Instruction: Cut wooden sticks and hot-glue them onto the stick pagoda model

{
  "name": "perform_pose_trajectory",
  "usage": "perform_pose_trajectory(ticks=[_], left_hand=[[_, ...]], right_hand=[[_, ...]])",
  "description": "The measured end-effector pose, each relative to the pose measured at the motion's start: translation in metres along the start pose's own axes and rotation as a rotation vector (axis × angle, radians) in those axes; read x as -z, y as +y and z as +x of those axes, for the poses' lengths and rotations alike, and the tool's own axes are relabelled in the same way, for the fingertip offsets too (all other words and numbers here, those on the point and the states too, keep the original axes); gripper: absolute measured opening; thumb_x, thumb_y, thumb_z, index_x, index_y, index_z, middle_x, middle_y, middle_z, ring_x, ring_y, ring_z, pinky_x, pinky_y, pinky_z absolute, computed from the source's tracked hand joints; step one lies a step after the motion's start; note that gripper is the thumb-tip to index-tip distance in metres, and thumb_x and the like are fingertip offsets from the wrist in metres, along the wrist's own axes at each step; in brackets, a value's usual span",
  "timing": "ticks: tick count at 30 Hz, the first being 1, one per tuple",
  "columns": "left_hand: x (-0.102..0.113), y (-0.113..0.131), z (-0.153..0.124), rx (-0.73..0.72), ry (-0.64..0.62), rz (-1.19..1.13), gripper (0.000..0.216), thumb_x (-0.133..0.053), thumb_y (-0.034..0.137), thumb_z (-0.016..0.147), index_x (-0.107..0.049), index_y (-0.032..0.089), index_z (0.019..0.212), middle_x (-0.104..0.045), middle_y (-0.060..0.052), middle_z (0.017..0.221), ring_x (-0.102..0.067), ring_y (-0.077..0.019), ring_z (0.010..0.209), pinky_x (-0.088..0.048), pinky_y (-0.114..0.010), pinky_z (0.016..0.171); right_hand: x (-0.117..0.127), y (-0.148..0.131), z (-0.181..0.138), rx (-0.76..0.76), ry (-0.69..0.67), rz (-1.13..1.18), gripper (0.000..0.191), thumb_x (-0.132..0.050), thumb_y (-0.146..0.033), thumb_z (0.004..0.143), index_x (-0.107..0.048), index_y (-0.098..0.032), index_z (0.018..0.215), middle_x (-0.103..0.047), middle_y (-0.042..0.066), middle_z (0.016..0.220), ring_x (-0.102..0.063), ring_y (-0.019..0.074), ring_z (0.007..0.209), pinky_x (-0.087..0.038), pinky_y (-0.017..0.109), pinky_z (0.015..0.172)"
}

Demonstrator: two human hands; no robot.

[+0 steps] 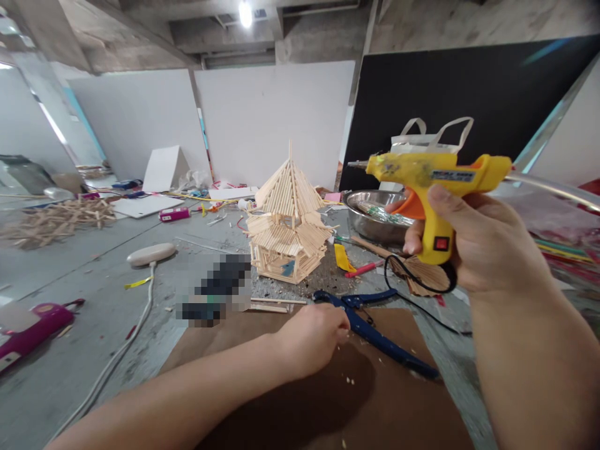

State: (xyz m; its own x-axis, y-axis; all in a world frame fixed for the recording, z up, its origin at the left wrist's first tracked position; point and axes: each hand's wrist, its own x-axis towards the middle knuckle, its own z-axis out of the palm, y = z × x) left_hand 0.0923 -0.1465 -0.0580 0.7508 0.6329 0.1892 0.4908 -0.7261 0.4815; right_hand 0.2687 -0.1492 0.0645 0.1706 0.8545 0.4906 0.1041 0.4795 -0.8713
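My right hand (482, 237) is wrapped round the handle of a yellow hot glue gun (440, 172), held up at the right with its nozzle pointing left. A clear glue stick (557, 186) sticks out of its back end. Low over the brown board (398, 406), my left hand (314, 337) is closed, its fingertips pressed together and mostly hidden. Just beside those fingers lies a blue hand cutter (384, 340); whether they touch it I cannot tell. Beyond stands a small pavilion model (288, 231) built of thin wooden sticks, with a pointed roof.
A steel bowl (359, 215) stands behind the glue gun. Loose sticks (65, 219) are piled at the far left. A magenta tool (37, 328) and a white device with a cord (150, 253) lie on the left. The gun's black cord (426, 315) crosses the floor.
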Motion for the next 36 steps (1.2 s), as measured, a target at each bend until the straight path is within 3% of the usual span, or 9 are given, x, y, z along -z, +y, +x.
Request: perform_pose_trajectory(ticks=[5, 11, 16, 19, 22, 28, 36], left_hand=[[0.026, 0.002, 0.003, 0.113, 0.133, -0.199, 0.018, -0.045, 0.015, 0.073, -0.062, 0.016, 0.08, -0.063, -0.004, 0.079, -0.055, -0.0128, 0.07, -0.042, -0.023, 0.065], [0.051, -0.003, 0.005, 0.268, 0.133, -0.587, 0.016, -0.049, 0.016, 0.072, -0.062, 0.015, 0.081, -0.051, 0.003, 0.045, -0.046, -0.0063, 0.039, -0.037, -0.018, 0.044], [0.063, -0.016, 0.009, 0.284, 0.318, -0.863, 0.009, -0.056, 0.014, 0.069, -0.061, 0.014, 0.076, -0.048, 0.005, 0.037, -0.041, -0.004, 0.032, -0.034, -0.016, 0.038], [0.067, -0.023, 0.012, 0.304, 0.414, -1.015, 0.007, -0.055, 0.014, 0.071, -0.06, 0.013, 0.075, -0.051, 0.003, 0.044, -0.04, -0.0036, 0.032, -0.034, -0.017, 0.035], [0.07, -0.027, 0.013, 0.329, 0.444, -1.12, 0.006, -0.054, 0.011, 0.071, -0.059, 0.011, 0.074, -0.059, -0.002, 0.064, -0.041, -0.0022, 0.034, -0.034, -0.017, 0.032], [0.071, -0.031, 0.015, 0.328, 0.478, -1.131, 0.014, -0.055, 0.011, 0.071, -0.053, 0.013, 0.085, -0.058, 0.001, 0.061, -0.041, -0.0013, 0.034, -0.033, -0.015, 0.032], [0.065, -0.031, 0.015, 0.215, 0.458, -0.947, 0.012, -0.062, 0.021, 0.066, -0.053, 0.014, 0.067, -0.048, 0.006, 0.043, -0.043, -0.0031, 0.035, -0.036, -0.015, 0.035]], right_hand=[[-0.001, 0.0, 0.0, 0.0, -0.009, -0.006, 0.02, -0.055, -0.036, 0.071, -0.058, -0.021, 0.083, -0.058, 0.001, 0.071, -0.048, 0.0091, 0.034, -0.037, 0.023, 0.029], [0.001, 0.001, 0.0, -0.01, -0.019, 0.005, 0.019, -0.056, -0.036, 0.071, -0.057, -0.022, 0.082, -0.057, -0.001, 0.066, -0.048, 0.0091, 0.034, -0.036, 0.022, 0.028], [-0.002, -0.002, -0.001, -0.056, -0.084, -0.049, 0.02, -0.058, -0.038, 0.068, -0.057, -0.019, 0.074, -0.057, -0.001, 0.061, -0.047, 0.0081, 0.032, -0.032, 0.021, 0.027], [-0.003, -0.001, -0.002, -0.09, -0.135, -0.084, 0.023, -0.06, -0.039, 0.066, -0.057, -0.018, 0.073, -0.057, -0.001, 0.061, -0.047, 0.0074, 0.031, -0.032, 0.021, 0.028], [-0.002, 0.001, -0.002, -0.143, -0.197, -0.156, 0.025, -0.06, -0.04, 0.066, -0.057, -0.017, 0.073, -0.054, -0.002, 0.053, -0.046, 0.0075, 0.032, -0.032, 0.021, 0.029], [-0.001, 0.002, -0.002, -0.167, -0.289, -0.25, 0.026, -0.055, -0.042, 0.07, -0.057, -0.017, 0.074, -0.049, -0.005, 0.039, -0.046, 0.0083, 0.032, -0.033, 0.021, 0.03], [0.0, 0.002, -0.002, -0.163, -0.314, -0.276, 0.028, -0.054, -0.044, 0.07, -0.056, -0.016, 0.075, -0.049, -0.005, 0.039, -0.045, 0.0067, 0.031, -0.033, 0.02, 0.031]])
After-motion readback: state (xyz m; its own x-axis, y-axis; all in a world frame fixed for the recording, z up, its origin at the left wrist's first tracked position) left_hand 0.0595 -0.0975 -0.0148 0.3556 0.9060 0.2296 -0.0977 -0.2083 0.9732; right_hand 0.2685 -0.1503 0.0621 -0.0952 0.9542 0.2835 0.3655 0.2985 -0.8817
